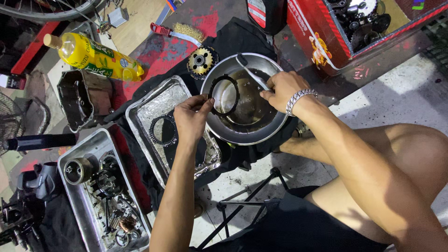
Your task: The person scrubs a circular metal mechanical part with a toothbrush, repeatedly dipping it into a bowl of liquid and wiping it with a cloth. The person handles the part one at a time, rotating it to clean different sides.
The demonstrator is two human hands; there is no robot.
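Left hand (190,117) is pinching a dark toothed ring (224,95) by its lower-left edge, holding it upright-ish over the left part of a steel bowl (275,122); right hand (281,88) is closed round a brush handle (252,72) at frame centre, bristle end dipping into the bowl. Risk, prob: ring is looking oily, so the thin pinch could be slipping & it's dropping into the bowl, splashing liquid onto the floor. Another ring (163,130) is lying in the foil tray (154,105) just left of the wrist; a gold gear (202,60) is sitting above the bowl.
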